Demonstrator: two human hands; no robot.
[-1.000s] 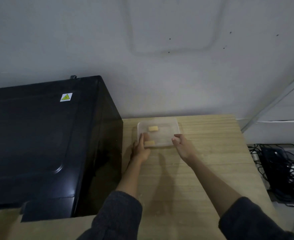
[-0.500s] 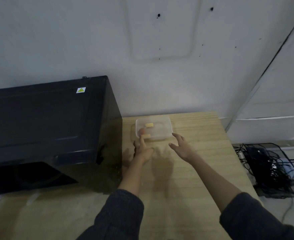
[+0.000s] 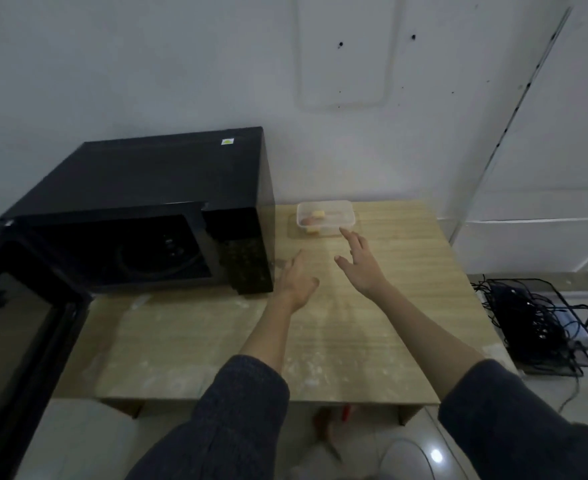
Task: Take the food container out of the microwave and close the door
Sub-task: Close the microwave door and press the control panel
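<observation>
While the container [image 3: 325, 218] rests on the bench [image 3: 372, 327] to the right of the microwave [image 3: 154, 209], both hands hover near it, empty. Left hand [image 3: 297, 282] loosely curled, right hand [image 3: 361, 263] spread. Microwave door [image 3: 18, 341] stands open.

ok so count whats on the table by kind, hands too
microwave: 1
food container: 1
yellow food pieces: 2
hands, left and right, both empty: 2
total: 6
</observation>
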